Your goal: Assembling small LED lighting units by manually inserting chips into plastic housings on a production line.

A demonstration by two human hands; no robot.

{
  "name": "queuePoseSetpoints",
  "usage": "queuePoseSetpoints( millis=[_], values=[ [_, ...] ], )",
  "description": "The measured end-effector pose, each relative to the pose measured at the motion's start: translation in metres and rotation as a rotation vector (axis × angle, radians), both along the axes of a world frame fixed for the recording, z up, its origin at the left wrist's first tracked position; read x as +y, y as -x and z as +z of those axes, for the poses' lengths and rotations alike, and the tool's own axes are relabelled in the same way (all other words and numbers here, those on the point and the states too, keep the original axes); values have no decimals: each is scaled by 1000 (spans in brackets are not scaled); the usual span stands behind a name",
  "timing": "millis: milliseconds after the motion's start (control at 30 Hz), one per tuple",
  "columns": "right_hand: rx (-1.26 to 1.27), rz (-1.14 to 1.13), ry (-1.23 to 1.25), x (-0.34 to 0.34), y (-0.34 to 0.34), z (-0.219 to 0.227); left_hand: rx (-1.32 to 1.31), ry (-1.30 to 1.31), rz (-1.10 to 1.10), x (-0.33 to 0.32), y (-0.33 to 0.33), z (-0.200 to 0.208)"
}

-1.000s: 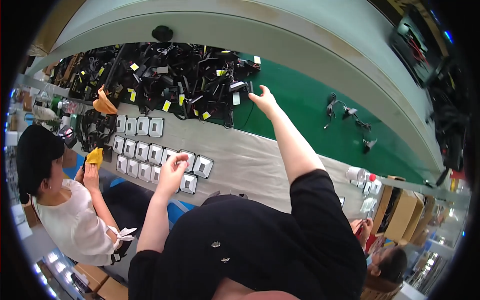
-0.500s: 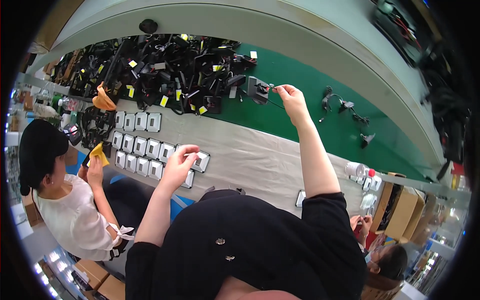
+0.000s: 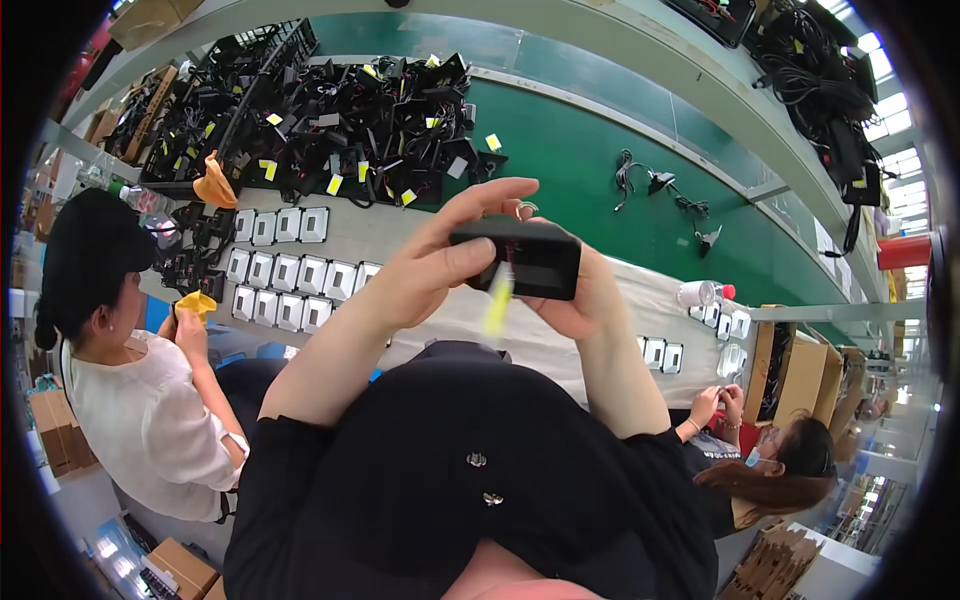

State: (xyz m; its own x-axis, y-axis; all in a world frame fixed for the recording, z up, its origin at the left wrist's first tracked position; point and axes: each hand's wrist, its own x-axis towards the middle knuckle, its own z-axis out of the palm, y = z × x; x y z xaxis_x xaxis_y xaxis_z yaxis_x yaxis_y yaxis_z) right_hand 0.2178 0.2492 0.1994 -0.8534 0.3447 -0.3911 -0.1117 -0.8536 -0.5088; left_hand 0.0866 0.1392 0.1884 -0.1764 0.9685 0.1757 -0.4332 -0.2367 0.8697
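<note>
Bright windows (image 3: 902, 165) at upper right, yellow tag (image 3: 497, 308) motion-blurred, fisheye-bowed edges, black corners

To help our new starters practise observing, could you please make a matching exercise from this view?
1. black box-shaped housing
2. yellow cloth
3. red-capped clear bottle
4. square lamp-like units

A. to the right of the right hand
B. laid out in rows
C. held in the right hand and left hand
D. in a co-worker's hands

Pairs: 1-C; 2-D; 3-A; 4-B.

a black short-sleeved top (image 3: 400, 480) — two small silvery ornaments (image 3: 477, 460) in front.
</note>
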Motion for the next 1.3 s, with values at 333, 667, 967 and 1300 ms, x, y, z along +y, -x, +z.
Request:
queuePoseSetpoints(
  millis=[333,667,967,1300],
  values=[
    [-77,-443,-1510,-10,-21,0,-319,283,155,-30,-15,20],
    [133,46,-2263,-12,-11,68,-10,160,76,-50,-19,30],
    [91,-22,-2136,-13,6,90,2,186,142,-60,-16,33],
    [-20,-130,-2486,-25,-21,81,60,138,407,-58,-19,37]
  ],
)
